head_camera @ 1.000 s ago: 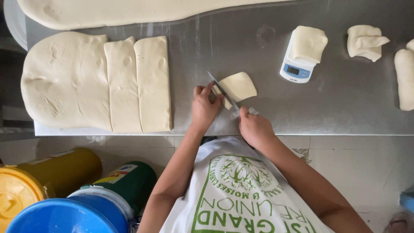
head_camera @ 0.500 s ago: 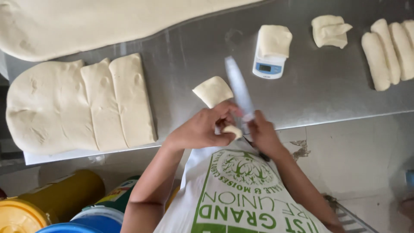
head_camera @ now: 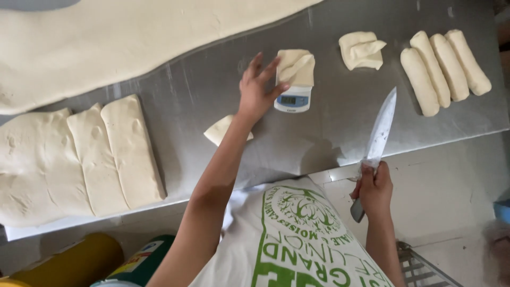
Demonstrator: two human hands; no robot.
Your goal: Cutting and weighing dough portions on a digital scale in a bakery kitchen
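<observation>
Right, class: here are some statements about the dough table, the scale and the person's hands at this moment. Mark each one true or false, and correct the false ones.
1. The right hand holds a knife with its blade pointing away from the body. True.
2. The left hand is closed around a piece of dough. False: its fingers are spread open beside the small scale.
3. A folded dough piece lies on the scale. True.
4. Two rolled dough logs lie at the far right. False: there are four, side by side.
5. The scored dough slab lies on the left of the steel table. True.
</observation>
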